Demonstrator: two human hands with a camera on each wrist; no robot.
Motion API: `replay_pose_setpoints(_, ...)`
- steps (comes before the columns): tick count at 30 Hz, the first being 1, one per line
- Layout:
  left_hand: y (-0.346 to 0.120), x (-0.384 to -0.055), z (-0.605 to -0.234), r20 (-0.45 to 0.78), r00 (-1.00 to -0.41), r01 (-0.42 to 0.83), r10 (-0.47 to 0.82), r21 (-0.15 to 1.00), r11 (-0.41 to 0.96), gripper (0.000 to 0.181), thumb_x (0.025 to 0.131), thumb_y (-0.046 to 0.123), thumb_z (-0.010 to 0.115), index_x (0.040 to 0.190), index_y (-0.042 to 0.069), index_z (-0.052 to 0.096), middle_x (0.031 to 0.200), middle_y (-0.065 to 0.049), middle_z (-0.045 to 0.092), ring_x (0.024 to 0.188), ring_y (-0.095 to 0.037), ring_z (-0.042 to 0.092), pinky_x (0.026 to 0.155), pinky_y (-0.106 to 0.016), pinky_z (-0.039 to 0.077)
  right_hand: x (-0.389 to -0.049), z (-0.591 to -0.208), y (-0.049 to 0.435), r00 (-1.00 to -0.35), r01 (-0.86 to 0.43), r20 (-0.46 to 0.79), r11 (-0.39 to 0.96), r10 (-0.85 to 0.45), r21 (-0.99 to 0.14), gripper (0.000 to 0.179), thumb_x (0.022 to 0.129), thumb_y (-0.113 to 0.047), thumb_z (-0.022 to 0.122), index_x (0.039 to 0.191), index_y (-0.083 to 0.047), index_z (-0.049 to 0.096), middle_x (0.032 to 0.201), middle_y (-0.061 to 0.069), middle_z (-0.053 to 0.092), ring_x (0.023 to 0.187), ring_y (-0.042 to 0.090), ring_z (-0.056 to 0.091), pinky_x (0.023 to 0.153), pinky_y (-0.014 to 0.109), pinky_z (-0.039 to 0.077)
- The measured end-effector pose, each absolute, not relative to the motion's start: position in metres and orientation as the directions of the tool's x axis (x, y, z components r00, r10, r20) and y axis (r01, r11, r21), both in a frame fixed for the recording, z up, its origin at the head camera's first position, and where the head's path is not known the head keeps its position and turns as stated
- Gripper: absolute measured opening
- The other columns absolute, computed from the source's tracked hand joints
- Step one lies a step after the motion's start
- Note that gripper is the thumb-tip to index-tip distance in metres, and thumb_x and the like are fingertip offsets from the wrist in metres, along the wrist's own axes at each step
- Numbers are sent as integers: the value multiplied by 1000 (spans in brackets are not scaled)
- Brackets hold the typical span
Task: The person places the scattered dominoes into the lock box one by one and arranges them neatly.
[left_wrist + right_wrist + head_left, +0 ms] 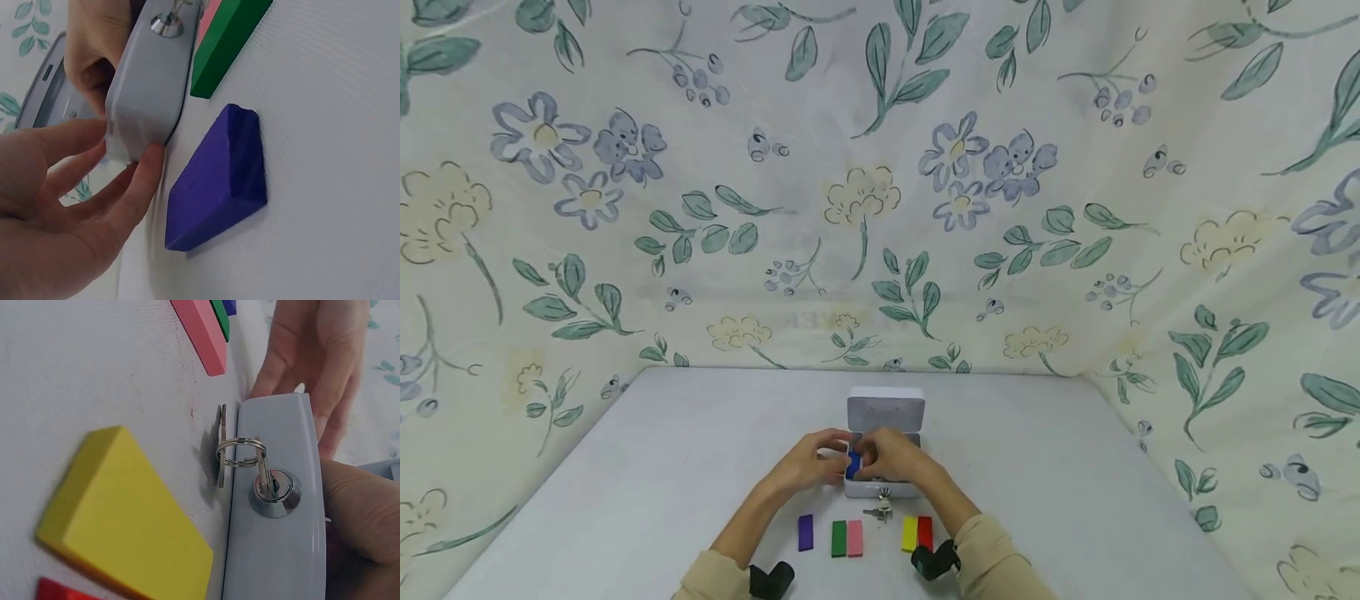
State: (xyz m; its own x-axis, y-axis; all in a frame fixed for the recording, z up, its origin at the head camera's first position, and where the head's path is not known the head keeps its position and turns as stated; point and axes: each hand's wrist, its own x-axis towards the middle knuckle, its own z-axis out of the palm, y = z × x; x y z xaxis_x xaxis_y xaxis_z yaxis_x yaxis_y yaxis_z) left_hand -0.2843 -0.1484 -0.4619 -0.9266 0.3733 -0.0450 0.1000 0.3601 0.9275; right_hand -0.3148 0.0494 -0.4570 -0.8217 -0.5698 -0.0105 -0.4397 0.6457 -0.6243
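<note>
A small light-grey metal cash box [857,490] stands with its lid [886,412] raised, and a key sits in its front lock [275,490]. My left hand [811,460] rests its fingertips against the box's left end, fingers fairly straight. Reaching over the front wall, my right hand [891,457] has its fingers curled down inside the box. They meet a blue block [853,465] at the left end and seem to pinch it; the wrist views hide this contact. A second key hangs from the key ring [240,453].
In front of the box, from left to right, lie a purple block [806,532], a green block [838,539], a pink block [854,538], a yellow block [909,533] and a red block [925,532]. A floral cloth [820,250] hangs behind the white table [715,425].
</note>
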Motion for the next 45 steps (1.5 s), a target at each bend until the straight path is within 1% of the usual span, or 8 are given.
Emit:
replay_pose_setpoints(8, -141, -290, -465, -123, -941, -19, 316, 950, 312, 44, 93, 9, 62, 136, 6, 52, 132, -26, 50, 93, -24, 67, 74, -38, 62, -310, -449, 56, -815, -446, -8, 636, -579, -630, 40, 82, -17, 79, 117, -2, 68, 72, -3, 62, 62, 4, 51, 57, 15, 42)
replay_pose_setpoints(16, -138, -293, -463, -134, -945, -33, 300, 947, 319, 42, 95, 7, 59, 136, 7, 51, 112, -21, 56, 79, -22, 67, 70, -36, 62, -298, -430, 75, -825, -468, 59, 621, -562, -630, 41, 87, -24, 74, 121, -2, 66, 79, 0, 63, 68, 11, 55, 58, 16, 47)
replay_pose_setpoints(21, -137, -292, -463, -144, -945, -35, 294, 938, 346, 42, 97, 10, 59, 137, 9, 50, 110, -20, 56, 78, -21, 67, 69, -35, 62, -287, -421, 88, -814, -512, 116, 609, -569, -606, 40, 88, -26, 73, 120, -3, 66, 80, 0, 62, 69, 13, 56, 60, 16, 48)
replay_pose_setpoints(27, -136, -294, -462, -167, -930, -47, 327, 938, 344, 43, 98, 10, 57, 139, 9, 46, 109, -20, 56, 78, -20, 64, 69, -34, 61, -273, -412, 102, -818, -523, 149, 609, -556, -596, 34, 88, -27, 73, 118, -11, 68, 82, -4, 62, 68, 10, 55, 62, 15, 49)
replay_pose_setpoints(31, -139, -293, -460, -167, -925, -42, 341, 937, 347, 43, 97, 10, 57, 139, 8, 47, 99, -14, 57, 74, -18, 59, 65, -30, 53, -267, -411, 111, -819, -514, 130, 614, -559, -599, 33, 89, -29, 72, 117, -12, 67, 82, -5, 62, 69, 10, 56, 64, 15, 50)
replay_pose_setpoints(36, -139, -293, -462, -160, -932, -30, 326, 929, 369, 40, 97, 11, 57, 136, 7, 50, 83, -6, 51, 70, -17, 50, 62, -28, 42, -260, -415, 125, -820, -491, 86, 616, -566, -616, 35, 88, -28, 73, 116, -7, 67, 81, -3, 62, 69, 13, 56, 62, 16, 49)
replay_pose_setpoints(41, -137, -294, -462, -155, -933, -30, 325, 933, 359, 34, 98, 10, 55, 132, 5, 49, 80, -5, 48, 69, -16, 47, 62, -28, 40, -255, -419, 136, -815, -466, 29, 625, -579, -626, 36, 86, -26, 75, 113, -3, 68, 79, -2, 62, 68, 15, 56, 61, 16, 49)
replay_pose_setpoints(45, -137, -296, -464, -151, -933, -29, 326, 936, 350, 33, 98, 9, 55, 130, 3, 49, 83, -6, 50, 70, -16, 49, 63, -27, 42, -250, -421, 142, -813, -416, -34, 621, -581, -664, 37, 84, -25, 77, 113, -4, 68, 79, -2, 62, 69, 17, 57, 61, 17, 49)
